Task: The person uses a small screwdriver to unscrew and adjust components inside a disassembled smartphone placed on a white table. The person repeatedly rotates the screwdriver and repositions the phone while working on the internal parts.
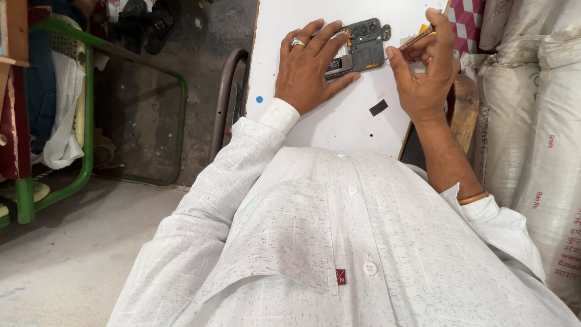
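Head view: an opened phone [362,45] is pinned flat under the left hand [311,66] on the white counter [339,124], while a thin tool [417,39], pinched in the right hand [426,69], is worked at its edge, steadiness being judged needed next.

Opened phone [362,45] half under left hand [311,66] (tool tip indistinct)

opened phone [360,47] on table [339,124], sacks [532,115] right, floor [66,254] left

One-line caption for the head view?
Left hand pins an opened phone on a white board while the right hand holds a thin tool to it.
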